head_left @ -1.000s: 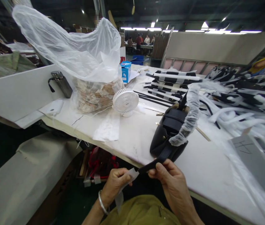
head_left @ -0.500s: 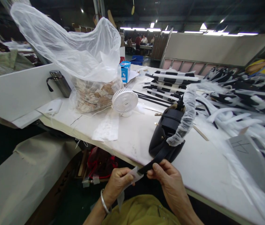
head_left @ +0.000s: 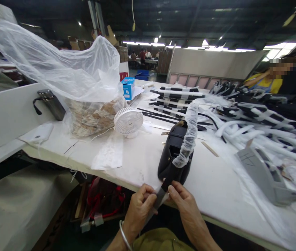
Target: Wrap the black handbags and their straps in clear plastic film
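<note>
A black handbag [head_left: 166, 157] stands on the table near its front edge. Crinkled translucent wrap covers its raised handle [head_left: 189, 137]. From the bag a flat black strap [head_left: 167, 182] runs down toward me, over the table edge. A strip of translucent film [head_left: 159, 197] lies along the strap's lower part. My left hand [head_left: 140, 205], with a bangle at the wrist, is closed in a pinch on the film-covered strap. Just right of it, my right hand [head_left: 186, 204] pinches the strap at the film's upper end. Its fingertips are partly hidden behind the strap.
A small white fan [head_left: 128, 122] stands left of the bag, by a large plastic bag [head_left: 90, 118] and a steel flask [head_left: 51, 104]. Wrapped black pieces [head_left: 174, 99] are stacked behind. A grey tape dispenser [head_left: 261, 174] sits at right. A person in yellow [head_left: 265, 83] is beyond.
The film strip, angled off the strap's end before, now lies along the strap. My hands have drawn closer to the bag, and the view has turned slightly right.
</note>
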A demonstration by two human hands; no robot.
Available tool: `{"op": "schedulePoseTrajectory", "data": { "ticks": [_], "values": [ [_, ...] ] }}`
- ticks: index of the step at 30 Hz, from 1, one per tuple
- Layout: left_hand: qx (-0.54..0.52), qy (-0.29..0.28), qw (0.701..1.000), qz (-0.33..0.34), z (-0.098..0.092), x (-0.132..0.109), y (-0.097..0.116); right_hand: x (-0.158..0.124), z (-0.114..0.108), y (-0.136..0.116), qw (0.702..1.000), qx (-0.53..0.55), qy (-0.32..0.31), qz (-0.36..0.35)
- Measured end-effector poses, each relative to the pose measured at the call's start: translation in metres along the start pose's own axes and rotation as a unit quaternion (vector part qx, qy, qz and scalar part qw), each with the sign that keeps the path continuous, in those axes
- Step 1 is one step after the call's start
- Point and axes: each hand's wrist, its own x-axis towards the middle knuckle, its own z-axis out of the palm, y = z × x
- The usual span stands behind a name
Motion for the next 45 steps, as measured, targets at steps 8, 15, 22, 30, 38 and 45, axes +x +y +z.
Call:
{"op": "schedulePoseTrajectory", "data": {
  "ticks": [8,15,22,30,38,45],
  "values": [
    [0.056,0.051,0.995,0.065,0.041,0.03,0.048,0.006,-0.047,0.021,1.0,0.015,0.007,0.024],
    [0.151,0.118,0.974,0.124,0.054,0.051,0.055,0.006,-0.032,-0.003,0.999,0.029,-0.033,-0.011],
    [0.135,0.131,0.974,0.129,0.047,0.046,0.059,0.02,-0.004,-0.031,0.998,0.062,-0.017,-0.008],
    [0.127,0.095,0.981,0.111,0.044,0.055,0.065,0.028,-0.002,-0.034,0.998,-0.027,0.055,-0.034],
    [0.404,0.143,0.793,0.433,0.045,0.042,0.057,0.024,0.001,-0.032,0.998,-0.003,0.054,-0.043],
    [0.498,0.141,0.698,0.495,0.047,0.024,0.052,0.026,0.002,-0.043,1.0,0.004,0.008,-0.005]
  ]
}}
